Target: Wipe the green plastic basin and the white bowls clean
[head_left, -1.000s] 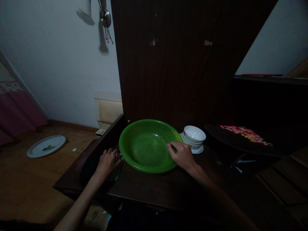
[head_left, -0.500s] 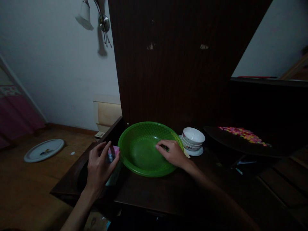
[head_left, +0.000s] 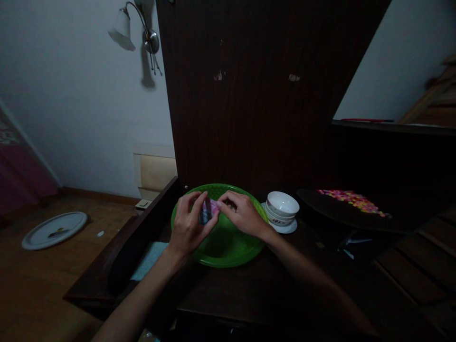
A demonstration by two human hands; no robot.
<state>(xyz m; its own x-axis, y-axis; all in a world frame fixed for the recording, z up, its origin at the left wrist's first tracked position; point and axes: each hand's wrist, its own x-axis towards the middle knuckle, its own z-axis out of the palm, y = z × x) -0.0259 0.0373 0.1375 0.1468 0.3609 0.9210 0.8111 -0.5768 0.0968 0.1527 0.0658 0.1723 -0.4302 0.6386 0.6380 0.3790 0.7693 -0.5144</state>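
Note:
Over the green basin, my left hand holds a small pink and dark packet between thumb and fingers. My right hand meets it there, its thumb and forefinger pinched at the packet's right edge. What the packet contains is hidden. Both hands cover part of the basin, which stands on a dark wooden table. Stacked white bowls with a patterned outside sit on a white plate just right of the basin.
Bright pink, red and yellow small pieces are spread on a dark round surface at right. A pale blue-green cloth-like item lies left of the basin. On the floor is a white oval lid-like object. A dark wooden panel rises behind.
My left hand has carried the packet rightward from the basin's left rim to above the basin. The right hand, formerly apart over the basin, now grips the packet's edge. The view shifted slightly.

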